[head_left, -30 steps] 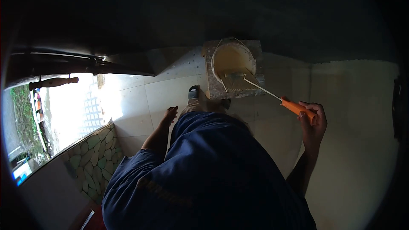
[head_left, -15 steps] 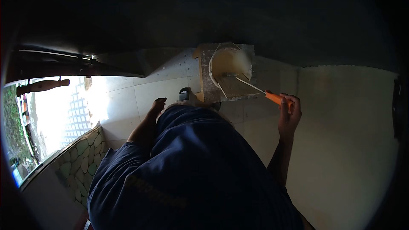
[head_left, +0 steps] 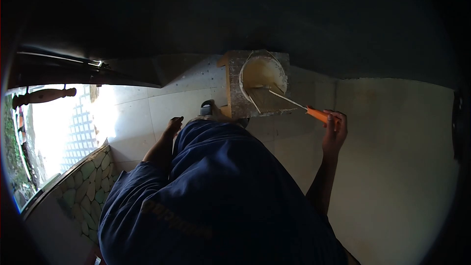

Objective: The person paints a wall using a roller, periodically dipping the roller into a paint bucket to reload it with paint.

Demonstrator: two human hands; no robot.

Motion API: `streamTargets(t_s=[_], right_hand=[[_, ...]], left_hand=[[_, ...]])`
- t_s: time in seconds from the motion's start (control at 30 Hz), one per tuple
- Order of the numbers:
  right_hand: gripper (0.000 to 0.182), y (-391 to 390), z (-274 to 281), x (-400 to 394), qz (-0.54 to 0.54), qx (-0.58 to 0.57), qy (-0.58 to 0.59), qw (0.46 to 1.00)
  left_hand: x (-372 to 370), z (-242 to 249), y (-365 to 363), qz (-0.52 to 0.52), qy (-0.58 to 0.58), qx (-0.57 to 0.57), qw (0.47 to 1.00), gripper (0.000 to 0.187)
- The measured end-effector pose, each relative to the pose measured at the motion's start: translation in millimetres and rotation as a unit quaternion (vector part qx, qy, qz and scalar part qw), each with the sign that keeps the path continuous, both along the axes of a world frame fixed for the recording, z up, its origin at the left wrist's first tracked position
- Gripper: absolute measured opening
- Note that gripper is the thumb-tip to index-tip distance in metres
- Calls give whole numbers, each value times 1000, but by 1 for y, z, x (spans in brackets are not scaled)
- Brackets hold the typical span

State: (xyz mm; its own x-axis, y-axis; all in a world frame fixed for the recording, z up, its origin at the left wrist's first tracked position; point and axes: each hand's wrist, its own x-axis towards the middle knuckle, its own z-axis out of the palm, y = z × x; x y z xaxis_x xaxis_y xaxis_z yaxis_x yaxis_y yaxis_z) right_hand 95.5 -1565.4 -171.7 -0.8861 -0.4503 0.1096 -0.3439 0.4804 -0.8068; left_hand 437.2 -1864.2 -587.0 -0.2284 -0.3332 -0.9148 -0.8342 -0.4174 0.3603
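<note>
Gripping hand: right hand (head_left: 335,130), fingers around the orange-handled roller (head_left: 319,115).
Left hand (head_left: 173,125): partly curled near the blue shirt (head_left: 211,181); contents cannot be told.
Roller: rod end at the bucket (head_left: 242,82) mouth.
Bucket: on a stained stand (head_left: 234,91).

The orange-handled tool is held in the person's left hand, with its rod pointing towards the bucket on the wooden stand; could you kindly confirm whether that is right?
Not quite: the head view shows the orange-handled tool in the right hand, not the left hand. Its rod does point towards the bucket on the wooden stand.
</note>
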Motion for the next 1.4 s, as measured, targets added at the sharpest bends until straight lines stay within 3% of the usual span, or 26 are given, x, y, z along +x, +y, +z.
streamTargets(t_s=[0.27, 0.57, 1.1, 1.4], right_hand=[[10, 12, 27, -5, -46, -46, 43, 997], [10, 10, -9, -21, -47, -54, -11, 997], [15, 30, -55, -58, -63, -82, -40, 994], [14, 40, -39, -59, -63, -81, -43, 994]], left_hand=[[-7, -30, -7, 1, 79, -16, 997, 46], [0, -7, -8, 17, 22, -4, 1000, 45], [0, 0, -9, 7, 30, 4, 1000, 47], [-5, -6, -9, 9, 35, 4, 999, 47]])
